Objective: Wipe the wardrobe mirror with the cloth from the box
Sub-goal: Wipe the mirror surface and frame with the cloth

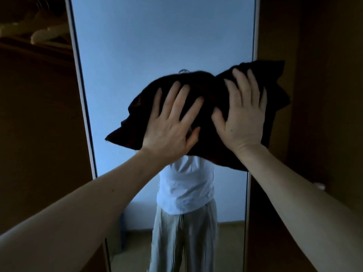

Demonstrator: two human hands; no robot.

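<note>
Pressing flat, both hands pin the cloth [204,114] to the mirror [157,46] at mid-frame. Left hand [172,124] lies palm-down w/ fingers spread on the cloth's left half; right hand [243,114] does the same on the right half, fingers pointing up. Neither is clenched or pinching: open palms, weight thru the heel of each hand, so the fabric stays against the glass instead of bunching. Two hands side by side prob. give a wider swipe and even pressure. Arms reach in from the lower left and lower right corners, nearly straight.

The cloth is dark, crumpled, wider than both hands; one corner hangs down-left, another pokes past the mirror's right edge, over the frame [255,36].

Judging by this, wiping is under way at the mirror's middle band; top & bottom look untouched, tho smears can't be made out in this dim light.

Mirror is tall, narrow, white-framed, running top to bottom of the picture. It reflects a pale wall and, below the cloth, a person in a white tee and light trousers. Brown wardrobe panels [314,134] flank it; pale hangers [45,32] show upper left. The box isn't in view.
</note>
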